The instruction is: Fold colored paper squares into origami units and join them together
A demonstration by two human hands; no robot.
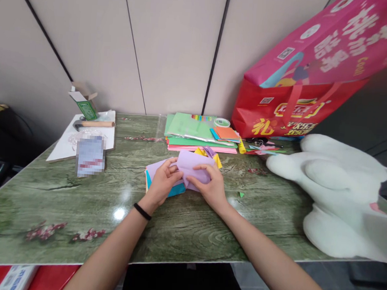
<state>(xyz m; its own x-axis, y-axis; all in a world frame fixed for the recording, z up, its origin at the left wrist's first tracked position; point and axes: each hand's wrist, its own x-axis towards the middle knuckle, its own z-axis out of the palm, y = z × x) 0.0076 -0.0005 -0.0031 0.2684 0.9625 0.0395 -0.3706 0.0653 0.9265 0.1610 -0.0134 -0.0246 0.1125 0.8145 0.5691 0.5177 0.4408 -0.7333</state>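
Note:
A sheet of light purple paper [192,163] is raised between my two hands over the table. My right hand [213,184] pinches its right part, thumb below and fingers above. At its left side, the fingers and thumb of my left hand [164,180] are closed on the paper's edge. Beneath lies a small stack of coloured paper with a blue sheet [177,190] showing; my left hand partly hides it. Just behind the raised sheet sits a yellow and purple folded paper piece [217,159], partly covered.
Behind are green paper packs [188,129], small orange squares [226,133], a tape roll [222,122] and a yellow glue stick [242,146]. A white plush toy [338,174] and a red bag [283,107] stand right. Left are a hammer [96,123] and a green box [87,108].

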